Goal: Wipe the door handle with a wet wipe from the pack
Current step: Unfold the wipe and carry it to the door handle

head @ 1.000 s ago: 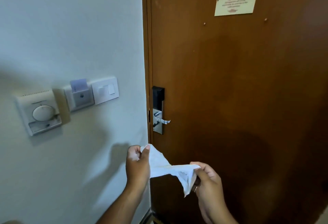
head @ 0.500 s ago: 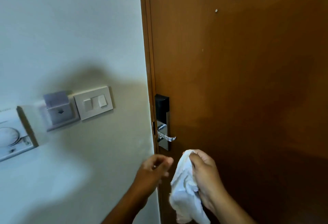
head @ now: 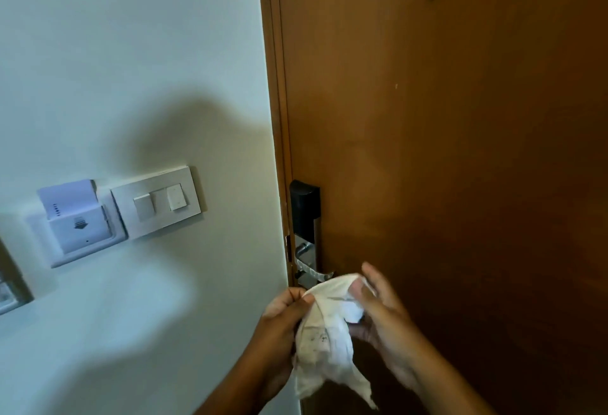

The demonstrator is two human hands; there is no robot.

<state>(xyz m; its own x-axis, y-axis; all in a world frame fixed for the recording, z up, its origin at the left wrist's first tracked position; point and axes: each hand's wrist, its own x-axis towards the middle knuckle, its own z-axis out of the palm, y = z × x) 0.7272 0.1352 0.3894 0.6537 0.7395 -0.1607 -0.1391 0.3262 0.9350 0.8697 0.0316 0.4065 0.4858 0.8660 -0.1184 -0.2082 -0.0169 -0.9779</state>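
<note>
A white wet wipe [head: 324, 342] with a few dark smudges hangs between both hands, just below the door handle. My left hand [head: 279, 326] pinches its upper left edge. My right hand [head: 378, 309] grips its upper right part, fingers spread around the cloth. The silver lever handle [head: 312, 270] sticks out from a metal lock plate with a black card reader [head: 304, 209] on top, at the left edge of the brown door [head: 460, 151]. The wipe's top edge lies just under the lever tip; whether they touch I cannot tell. No wipe pack is in view.
On the pale wall to the left of the door frame are a double light switch [head: 159, 205] and a key-card holder with a card in it [head: 75, 217]. Part of another wall panel [head: 10, 286] shows at the far left edge.
I have come closer to the door. My left hand has taken hold of the wipe again, and both hands have risen with it to just under the handle.
</note>
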